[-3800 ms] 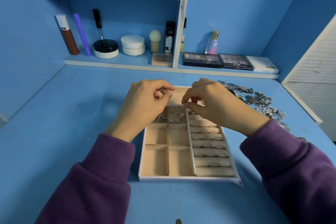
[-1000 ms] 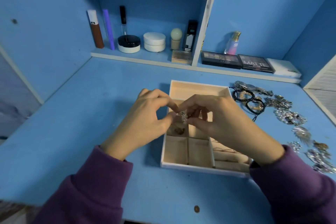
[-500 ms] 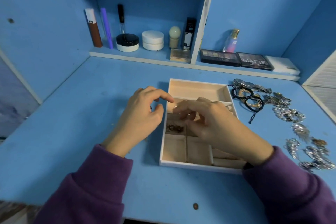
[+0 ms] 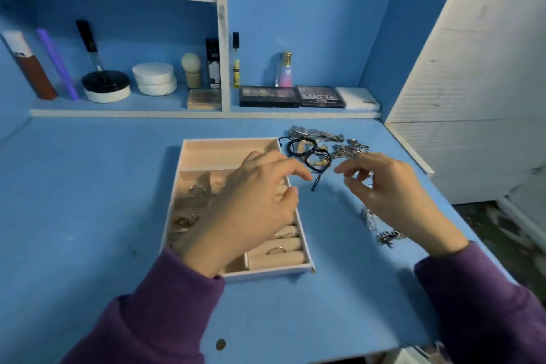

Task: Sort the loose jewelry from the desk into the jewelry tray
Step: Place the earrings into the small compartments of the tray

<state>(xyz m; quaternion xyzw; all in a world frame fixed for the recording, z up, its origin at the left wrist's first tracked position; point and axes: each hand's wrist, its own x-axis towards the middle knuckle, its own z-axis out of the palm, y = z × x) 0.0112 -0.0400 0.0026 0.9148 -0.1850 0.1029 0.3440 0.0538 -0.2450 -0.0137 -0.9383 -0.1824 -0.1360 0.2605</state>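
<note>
A beige jewelry tray (image 4: 224,154) with white walls lies on the blue desk. Small earrings sit in its left compartments (image 4: 186,220) and rings in the padded rolls (image 4: 276,250) at its right. My left hand (image 4: 251,207) hovers over the tray's right half, fingers apart and empty. My right hand (image 4: 387,189) is over the desk right of the tray, fingers loosely spread above the loose jewelry, nothing clearly held. Black cord bracelets (image 4: 307,152) and silver pieces (image 4: 350,148) lie beyond it; more silver pieces (image 4: 387,236) show beneath the wrist.
A low shelf at the desk's back holds makeup palettes (image 4: 291,96), jars (image 4: 155,78), tubes and a small perfume bottle (image 4: 285,69). A white louvred panel (image 4: 472,83) stands at the right. A small coin-like disc (image 4: 220,344) lies near the desk's front edge.
My right hand left the tray and moved right over the loose jewelry on the desk. My left hand shifted right over the tray's ring rolls. The camera view turned right.
</note>
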